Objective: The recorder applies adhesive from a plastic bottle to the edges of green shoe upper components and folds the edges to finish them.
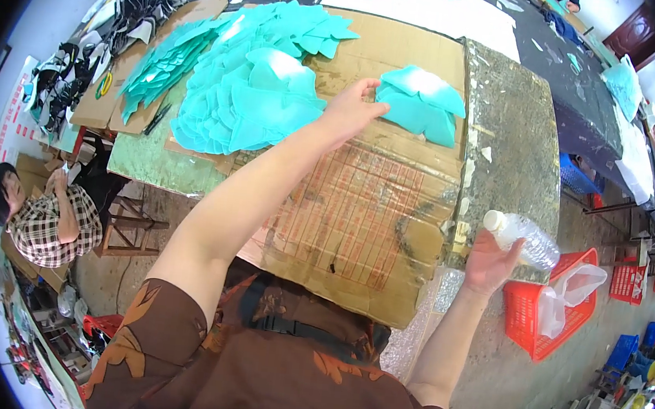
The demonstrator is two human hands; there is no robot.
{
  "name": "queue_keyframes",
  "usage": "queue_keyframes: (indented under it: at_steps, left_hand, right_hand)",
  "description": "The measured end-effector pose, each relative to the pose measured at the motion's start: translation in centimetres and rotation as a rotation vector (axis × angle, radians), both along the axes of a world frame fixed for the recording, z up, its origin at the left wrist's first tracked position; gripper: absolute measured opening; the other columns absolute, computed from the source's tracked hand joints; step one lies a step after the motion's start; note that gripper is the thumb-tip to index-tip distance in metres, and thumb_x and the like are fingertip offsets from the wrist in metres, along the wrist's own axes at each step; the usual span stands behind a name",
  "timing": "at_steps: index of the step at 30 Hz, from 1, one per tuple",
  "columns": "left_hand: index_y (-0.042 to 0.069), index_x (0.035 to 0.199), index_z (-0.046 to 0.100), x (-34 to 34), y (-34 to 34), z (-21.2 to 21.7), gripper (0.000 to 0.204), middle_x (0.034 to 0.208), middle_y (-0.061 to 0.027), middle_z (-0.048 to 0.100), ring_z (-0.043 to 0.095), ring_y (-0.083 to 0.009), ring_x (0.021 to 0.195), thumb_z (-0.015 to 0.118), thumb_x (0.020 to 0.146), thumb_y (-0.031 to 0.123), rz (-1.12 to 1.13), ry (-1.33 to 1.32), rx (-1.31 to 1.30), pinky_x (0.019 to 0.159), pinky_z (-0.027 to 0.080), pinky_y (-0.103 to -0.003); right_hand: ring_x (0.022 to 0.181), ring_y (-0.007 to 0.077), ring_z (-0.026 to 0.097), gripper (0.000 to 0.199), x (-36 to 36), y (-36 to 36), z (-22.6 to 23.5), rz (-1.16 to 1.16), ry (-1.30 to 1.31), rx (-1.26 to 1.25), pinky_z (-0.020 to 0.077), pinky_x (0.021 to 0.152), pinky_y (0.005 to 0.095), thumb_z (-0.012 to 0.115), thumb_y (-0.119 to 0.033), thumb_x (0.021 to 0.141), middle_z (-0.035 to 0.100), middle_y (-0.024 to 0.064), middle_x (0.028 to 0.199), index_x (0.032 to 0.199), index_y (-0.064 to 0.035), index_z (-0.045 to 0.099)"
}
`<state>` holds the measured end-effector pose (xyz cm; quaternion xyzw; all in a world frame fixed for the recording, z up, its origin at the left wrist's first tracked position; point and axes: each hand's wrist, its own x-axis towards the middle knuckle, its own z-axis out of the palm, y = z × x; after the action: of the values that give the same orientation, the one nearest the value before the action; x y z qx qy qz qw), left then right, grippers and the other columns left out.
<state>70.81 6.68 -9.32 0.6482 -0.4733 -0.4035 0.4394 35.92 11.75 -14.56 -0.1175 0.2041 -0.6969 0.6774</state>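
Note:
A small stack of turquoise cut fabric-like pieces (420,107) lies on the cardboard sheet in front of me. My left hand (352,111) is at its left edge, fingers and thumb apart, with nothing visible between them. Whether the fingertips touch the stack I cannot tell. On the right, my right hand (491,264) is wrapped round a clear plastic bottle (536,247) with a white cap, which is tilted over the table's right edge. Left of my left hand, a large pile of similar turquoise pieces (247,94) spreads over the cardboard.
The flattened cardboard (359,207) covers the middle of the worn table (515,136). Scissors (103,86) and black scraps (66,89) lie at the far left. A red plastic basket (541,324) with clear bags stands at the right. Another person (54,218) sits at the left.

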Motion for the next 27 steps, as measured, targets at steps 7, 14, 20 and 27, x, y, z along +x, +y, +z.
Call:
queue_keyframes:
  at_steps: [7,14,20,27]
  left_hand:
    - [0.002,0.128,0.05,1.1,-5.4,-2.4,0.056,0.119,-0.0151,0.056,0.053,-0.023,0.11,0.067,0.082,0.029,0.269,0.098,0.051,0.091,0.044,-0.035]
    - [0.004,0.092,0.065,1.2,-8.4,-4.5,0.032,0.087,-0.0116,0.067,0.064,-0.0229,0.08,0.071,0.072,0.028,0.353,-0.041,0.102,0.072,0.051,-0.035]
    - [0.006,0.083,0.061,0.7,-8.2,-3.8,0.02,0.081,-0.0086,0.064,0.062,-0.0213,0.077,0.07,0.073,0.021,0.452,0.114,-0.103,0.068,0.05,-0.036]
    - [0.006,0.096,0.05,3.9,10.9,3.6,0.014,0.091,-0.0051,0.057,0.061,-0.0182,0.077,0.058,0.085,0.006,0.148,1.069,-0.081,0.072,0.052,-0.03]
  right_hand:
    - [0.12,0.0237,0.049,0.056,0.7,-0.5,-0.1,0.02,-0.001,-0.013,0.0373,0.104,0.044,0.059,-0.028,0.091,0.052,0.0085,0.131,0.14,-0.0074,0.04]
    - [0.123,0.0225,0.047,0.062,-0.1,-0.3,-0.9,0.105,0.058,-0.045,0.0318,0.108,0.0439,0.063,-0.027,0.089,0.05,0.0076,0.134,0.142,-0.008,0.037]
    - [0.124,0.023,0.046,0.063,-0.4,-0.6,-0.7,0.16,0.113,-0.105,0.0327,0.108,0.0419,0.061,-0.028,0.09,0.049,0.0095,0.136,0.142,-0.0063,0.034]
    - [0.121,0.027,0.049,0.056,-0.5,-0.8,-0.3,0.155,0.111,-0.107,0.0338,0.108,0.0412,0.058,-0.022,0.092,0.05,0.012,0.134,0.139,-0.0011,0.036]
